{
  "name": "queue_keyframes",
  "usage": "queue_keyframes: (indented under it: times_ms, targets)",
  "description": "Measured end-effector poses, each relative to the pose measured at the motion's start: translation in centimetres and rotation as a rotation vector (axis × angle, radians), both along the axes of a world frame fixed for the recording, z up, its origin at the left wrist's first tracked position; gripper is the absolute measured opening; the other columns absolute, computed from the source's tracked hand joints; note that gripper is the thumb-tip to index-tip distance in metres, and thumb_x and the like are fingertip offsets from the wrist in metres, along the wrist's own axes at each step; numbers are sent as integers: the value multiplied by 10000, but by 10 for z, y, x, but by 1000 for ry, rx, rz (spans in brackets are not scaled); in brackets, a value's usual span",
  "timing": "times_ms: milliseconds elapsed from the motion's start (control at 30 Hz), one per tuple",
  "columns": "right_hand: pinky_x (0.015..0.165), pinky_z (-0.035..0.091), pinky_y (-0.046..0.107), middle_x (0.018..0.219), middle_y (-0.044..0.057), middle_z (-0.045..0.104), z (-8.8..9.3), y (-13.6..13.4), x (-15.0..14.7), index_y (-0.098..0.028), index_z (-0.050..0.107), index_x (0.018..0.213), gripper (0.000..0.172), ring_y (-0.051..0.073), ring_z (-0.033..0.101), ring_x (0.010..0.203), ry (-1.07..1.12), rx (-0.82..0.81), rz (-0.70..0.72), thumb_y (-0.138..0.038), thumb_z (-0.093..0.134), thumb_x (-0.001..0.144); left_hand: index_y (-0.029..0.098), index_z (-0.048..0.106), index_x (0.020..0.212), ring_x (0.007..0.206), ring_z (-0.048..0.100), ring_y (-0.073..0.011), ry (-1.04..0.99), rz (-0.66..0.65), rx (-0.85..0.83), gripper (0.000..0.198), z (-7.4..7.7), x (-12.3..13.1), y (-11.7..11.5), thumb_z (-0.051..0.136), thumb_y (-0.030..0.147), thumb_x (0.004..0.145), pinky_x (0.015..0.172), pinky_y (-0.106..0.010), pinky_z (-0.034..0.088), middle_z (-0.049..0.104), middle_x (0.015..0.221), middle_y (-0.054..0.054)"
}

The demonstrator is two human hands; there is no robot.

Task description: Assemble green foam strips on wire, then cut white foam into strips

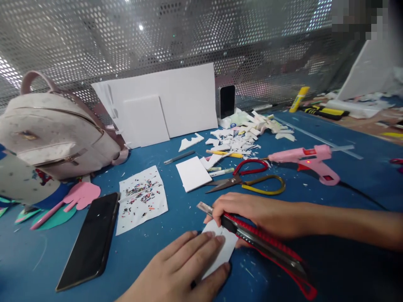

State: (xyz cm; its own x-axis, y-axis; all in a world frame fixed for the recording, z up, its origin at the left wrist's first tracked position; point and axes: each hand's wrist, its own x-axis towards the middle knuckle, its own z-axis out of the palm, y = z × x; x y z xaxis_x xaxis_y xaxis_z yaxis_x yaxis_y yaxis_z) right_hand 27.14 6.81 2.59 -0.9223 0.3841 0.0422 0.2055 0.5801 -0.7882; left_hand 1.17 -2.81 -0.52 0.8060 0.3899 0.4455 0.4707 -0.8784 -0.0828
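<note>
My right hand is closed around a red and black utility knife. The knife's tip points up and left, just past a small white board piece on the blue table. My right fingertips are at the far end of that piece. My left hand lies on the piece with its fingers stretched out and its thumb near the right edge, covering much of it. Beyond the hands lie scissors with one red and one yellow handle, and a white square board partly under their blades.
A pink glue gun with a cord rests on the right. White scraps are heaped behind the scissors. On the left are a black phone, a paper sheet with colourful bits and a backpack. White boards lean against the perforated partition.
</note>
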Motion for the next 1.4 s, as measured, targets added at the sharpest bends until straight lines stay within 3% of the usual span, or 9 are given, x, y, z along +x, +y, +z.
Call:
queue_keyframes:
  times_ms: [100, 200, 300, 400, 533, 900, 1067, 1400]
  targets:
    - [1015, 411, 343, 1255, 84, 616, 1, -2, 3, -202, 567, 1170, 354, 224, 561, 1189, 53, 3, -3, -311, 710, 865, 225, 646, 1294, 1167, 676, -202, 55, -43, -55, 333, -4, 3, 1, 419, 289, 1060, 989, -339, 578, 721, 1265, -43]
    - [971, 438, 339, 1219, 88, 621, -4, -11, 8, -206, 540, 1188, 455, 232, 583, 1137, 137, 76, -112, -346, 752, 810, 233, 659, 1280, 1171, 677, -217, -73, -16, -37, 347, -12, 2, 0, 391, 278, 1065, 974, -356, 591, 737, 1231, -53]
    - [791, 468, 314, 992, 46, 645, -9, -24, 13, -224, 549, 1099, 375, 206, 612, 893, 189, 173, -210, -370, 701, 789, 215, 646, 1301, 1202, 656, -247, -46, -44, -74, 361, -18, 0, 0, 387, 299, 1063, 966, -364, 597, 720, 1259, -79]
    - [629, 431, 291, 834, 21, 614, -11, -36, 15, -231, 528, 1089, 296, 176, 569, 696, 189, 284, -228, -282, 584, 803, 200, 620, 1330, 1189, 662, -270, 12, -72, -105, 359, -16, -3, 3, 418, 300, 1052, 893, -357, 632, 713, 1259, -103]
    - [652, 460, 283, 899, 36, 656, -8, -43, 13, -232, 462, 1187, 360, 172, 620, 731, 109, 368, -253, -144, 488, 839, 189, 614, 1338, 1189, 659, -278, 22, -89, -131, 397, -13, -4, 6, 372, 339, 1061, 836, -350, 652, 709, 1260, -116]
    - [633, 479, 283, 859, 47, 679, -27, -48, 5, -174, 484, 1164, 308, 178, 656, 733, 144, 588, -174, -134, 505, 859, 182, 605, 1344, 1163, 657, -264, 23, -96, -122, 401, -15, -4, 6, 393, 361, 1054, 780, -330, 665, 719, 1204, -116]
    - [608, 449, 295, 800, 43, 670, -27, -48, 0, -171, 477, 1122, 295, 179, 610, 685, 147, 631, -133, -111, 473, 833, 175, 628, 1319, 1020, 698, -237, -10, -102, -107, 421, -14, -3, 8, 354, 365, 1061, 747, -304, 661, 745, 1074, -101]
    - [619, 439, 292, 759, 27, 650, -32, -57, 6, -181, 510, 997, 235, 173, 575, 678, 137, 640, -94, -69, 475, 794, 181, 590, 1370, 1077, 683, -246, 83, -108, -161, 397, -9, -5, 10, 384, 315, 1058, 732, -297, 657, 741, 1146, -78]
